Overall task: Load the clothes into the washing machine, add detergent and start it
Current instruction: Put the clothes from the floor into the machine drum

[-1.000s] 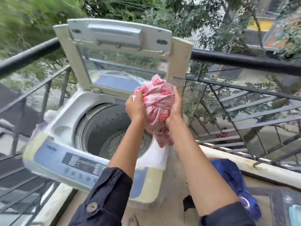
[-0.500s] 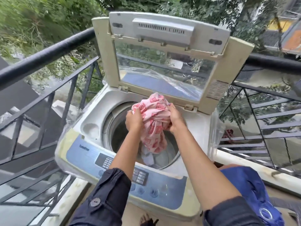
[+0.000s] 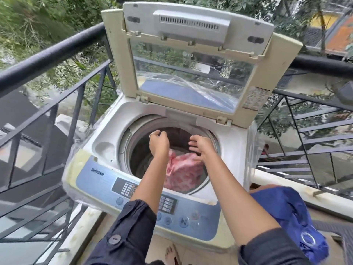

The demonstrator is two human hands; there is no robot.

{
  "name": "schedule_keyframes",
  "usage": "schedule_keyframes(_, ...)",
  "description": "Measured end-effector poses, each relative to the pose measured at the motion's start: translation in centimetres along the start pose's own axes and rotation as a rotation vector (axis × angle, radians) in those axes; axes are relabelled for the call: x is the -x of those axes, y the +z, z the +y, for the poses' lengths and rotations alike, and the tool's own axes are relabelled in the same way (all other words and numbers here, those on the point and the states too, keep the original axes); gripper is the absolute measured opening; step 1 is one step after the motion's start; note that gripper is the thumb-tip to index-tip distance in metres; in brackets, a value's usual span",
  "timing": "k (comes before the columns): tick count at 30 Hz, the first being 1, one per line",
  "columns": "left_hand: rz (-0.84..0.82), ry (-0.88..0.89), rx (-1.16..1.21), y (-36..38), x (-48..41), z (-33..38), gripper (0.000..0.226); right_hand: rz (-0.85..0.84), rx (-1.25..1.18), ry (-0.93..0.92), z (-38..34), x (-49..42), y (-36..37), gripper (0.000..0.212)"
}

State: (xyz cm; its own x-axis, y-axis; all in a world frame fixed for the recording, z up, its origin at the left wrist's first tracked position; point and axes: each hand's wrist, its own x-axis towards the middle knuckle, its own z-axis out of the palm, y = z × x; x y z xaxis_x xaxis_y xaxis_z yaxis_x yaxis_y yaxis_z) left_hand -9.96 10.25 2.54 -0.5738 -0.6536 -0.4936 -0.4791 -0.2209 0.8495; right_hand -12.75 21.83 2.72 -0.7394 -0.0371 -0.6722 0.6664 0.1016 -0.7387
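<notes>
A top-loading washing machine (image 3: 107,150) stands in front of me with its lid (image 3: 191,60) raised upright. Inside the drum lies a pink and white patterned cloth (image 3: 183,173). My left hand (image 3: 158,142) hovers over the drum opening with relaxed fingers, holding nothing. My right hand (image 3: 200,145) hovers beside it, also empty, just above the cloth. The blue control panel (image 3: 183,213) with its buttons runs along the machine's front, under my forearms.
A blue cloth bundle (image 3: 290,219) sits at my right, beside the machine. Black metal balcony railings (image 3: 57,104) run along the left and behind the machine on the right. Trees lie beyond. My bare foot (image 3: 172,253) shows at the machine's base.
Both hands gripped the pink cloth above the drum; now they have let it go and it lies inside the drum. My hands are spread apart and empty.
</notes>
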Motion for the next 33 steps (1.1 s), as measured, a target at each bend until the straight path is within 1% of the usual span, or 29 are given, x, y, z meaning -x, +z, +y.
schedule_keyframes(3,0.016,0.044,-0.008,0.3,0.4,-0.4,0.030,-0.029,-0.029,-0.038,0.0,0.3,-0.7,0.022)
schedule_keyframes(7,0.013,0.076,0.017,1.1,1.0,-0.9,0.021,-0.031,-0.092,-0.109,-0.2,0.8,-2.2,0.010)
schedule_keyframes(8,0.013,0.082,0.023,1.4,1.2,-1.0,0.019,-0.026,-0.108,-0.126,-0.3,1.0,-2.7,0.011)
schedule_keyframes(12,-0.003,0.114,0.045,3.1,2.4,-0.9,0.019,0.001,-0.166,-0.185,-0.4,1.2,-5.0,0.010)
schedule_keyframes(17,-0.070,0.192,0.107,6.7,5.6,-1.2,0.017,0.037,-0.233,-0.251,-0.3,1.8,-8.9,0.011)
schedule_keyframes(21,-0.151,0.230,0.177,10.3,8.8,-1.8,0.017,0.067,-0.280,-0.295,0.3,2.3,-13.2,0.013)
schedule_keyframes(25,-0.196,0.237,0.225,14.2,12.5,-3.0,0.018,0.134,-0.286,-0.314,1.7,2.8,-18.6,0.020)
schedule_keyframes(28,-0.286,0.249,0.212,18.1,15.4,-4.8,0.018,0.172,-0.321,-0.311,3.2,3.1,-23.7,0.022)
schedule_keyframes(30,-0.348,0.260,0.190,20.8,16.9,-6.2,0.018,0.186,-0.320,-0.287,4.3,3.1,-26.8,0.021)
schedule_keyframes(33,-0.413,0.227,0.145,25.0,19.7,-9.3,0.015,0.224,-0.309,-0.253,6.1,2.8,-31.9,0.017)
